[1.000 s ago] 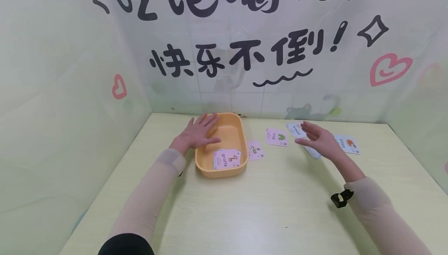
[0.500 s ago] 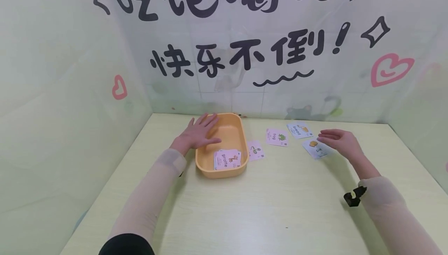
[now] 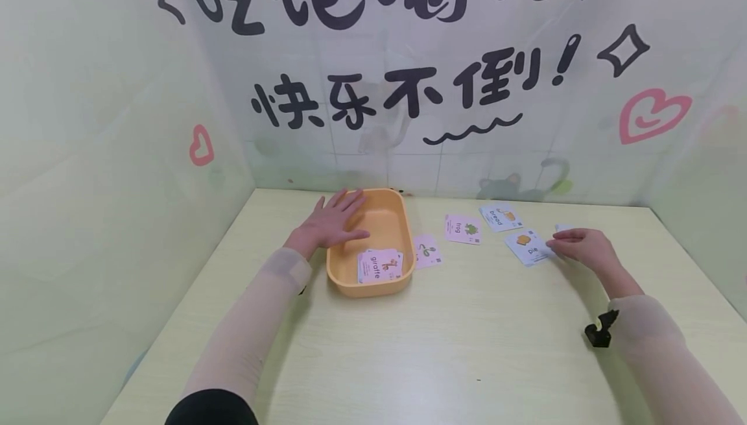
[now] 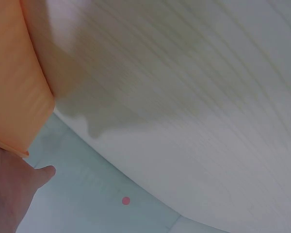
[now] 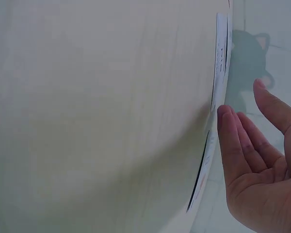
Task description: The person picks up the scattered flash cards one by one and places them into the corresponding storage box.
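Observation:
My left hand (image 3: 329, 222) rests with spread fingers over the left rim of an orange plastic tray (image 3: 382, 290). A giraffe picture card (image 3: 379, 266) lies on top of other cards in the tray's near end. My right hand (image 3: 589, 250) is low over the table at the right, its fingertips close to the right end of a pie card (image 3: 528, 246). Under it lies a pizza card (image 3: 563, 227), mostly hidden in the head view. In the right wrist view, the thumb (image 5: 269, 102) stands apart from the extended fingers (image 5: 230, 141), and no card is between them.
A bread card (image 3: 500, 217) and a frog card (image 3: 463, 229) lie at the back. Another pink card with a green animal (image 3: 428, 251) touches the tray's right side in the head view. Behind the pale table (image 3: 408, 360) stands a printed wall (image 3: 350, 172).
My right hand has moved rightward from above the bread and pie cards, then lower, covering the pizza card. Its thumb and fingers appear closer together. My left hand and the tray have stayed put.

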